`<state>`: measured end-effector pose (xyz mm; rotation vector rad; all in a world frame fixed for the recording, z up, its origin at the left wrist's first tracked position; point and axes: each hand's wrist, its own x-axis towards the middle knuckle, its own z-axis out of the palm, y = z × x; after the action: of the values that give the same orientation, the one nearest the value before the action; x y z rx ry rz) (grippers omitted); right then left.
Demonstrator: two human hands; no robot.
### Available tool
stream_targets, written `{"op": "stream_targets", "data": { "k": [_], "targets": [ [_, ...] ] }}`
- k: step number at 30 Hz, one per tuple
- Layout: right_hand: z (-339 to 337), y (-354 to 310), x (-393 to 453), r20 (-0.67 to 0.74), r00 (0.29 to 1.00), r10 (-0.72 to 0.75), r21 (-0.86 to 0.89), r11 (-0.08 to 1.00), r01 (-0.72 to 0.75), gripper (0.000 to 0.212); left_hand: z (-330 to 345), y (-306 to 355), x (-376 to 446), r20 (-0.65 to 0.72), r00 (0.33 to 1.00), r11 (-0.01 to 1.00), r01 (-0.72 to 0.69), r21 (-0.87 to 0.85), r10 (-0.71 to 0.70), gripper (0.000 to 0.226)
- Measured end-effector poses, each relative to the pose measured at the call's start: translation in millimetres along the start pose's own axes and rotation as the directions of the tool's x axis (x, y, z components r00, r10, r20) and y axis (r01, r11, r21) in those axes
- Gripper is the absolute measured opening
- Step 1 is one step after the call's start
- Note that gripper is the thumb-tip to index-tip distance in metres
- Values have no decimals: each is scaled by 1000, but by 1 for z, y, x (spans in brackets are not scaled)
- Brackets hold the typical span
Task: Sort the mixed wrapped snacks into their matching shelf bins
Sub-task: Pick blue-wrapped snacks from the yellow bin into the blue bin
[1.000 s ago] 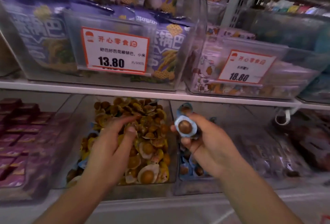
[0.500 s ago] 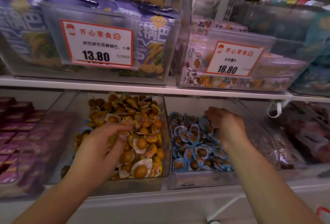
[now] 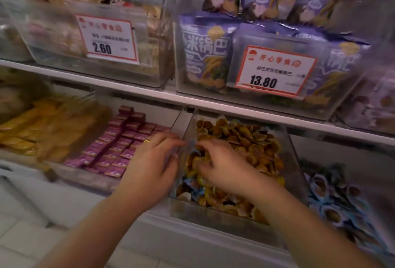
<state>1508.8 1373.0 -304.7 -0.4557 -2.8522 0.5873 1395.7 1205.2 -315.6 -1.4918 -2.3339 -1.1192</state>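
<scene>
Reaching into the clear bin (image 3: 213, 214) of orange-wrapped snacks (image 3: 245, 139) on the lower shelf, the right hand (image 3: 222, 169) lies palm down on the pile, fingers curled into the wrappers near the bin's left wall; whether it pinches one I cannot tell, since the fingertips are blurred and partly buried. A few blue-wrapped snacks (image 3: 192, 184) lie mixed in at the front left corner of that bin, just beside this hand. The left hand (image 3: 151, 171) hovers at the bin's left wall, fingers loosely spread and bent toward the right hand, holding nothing visible, a ring (image 3: 146, 141) on one finger. Purple-wrapped squares (image 3: 119, 141) fill the next bin to the left; a bin of blue-wrapped snacks (image 3: 333, 201) sits at the right edge
</scene>
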Motion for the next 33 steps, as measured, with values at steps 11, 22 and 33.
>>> {"op": "stream_targets", "data": {
  "k": [11,22,33],
  "targets": [
    [23,20,62,338,934,114,-315,949,-2,69,-7,-6,-3,81,997,999,21,-41,-17,36],
    [15,17,56,353,934,56,-366,927,82,24,-9,-2,-5,67,997,997,34,-65,-30,31],
    [-33,6,0,-181,977,108,312,949,-47,13,-4,23,2,-29,998,998,-63,4,63,50]
  ]
}}
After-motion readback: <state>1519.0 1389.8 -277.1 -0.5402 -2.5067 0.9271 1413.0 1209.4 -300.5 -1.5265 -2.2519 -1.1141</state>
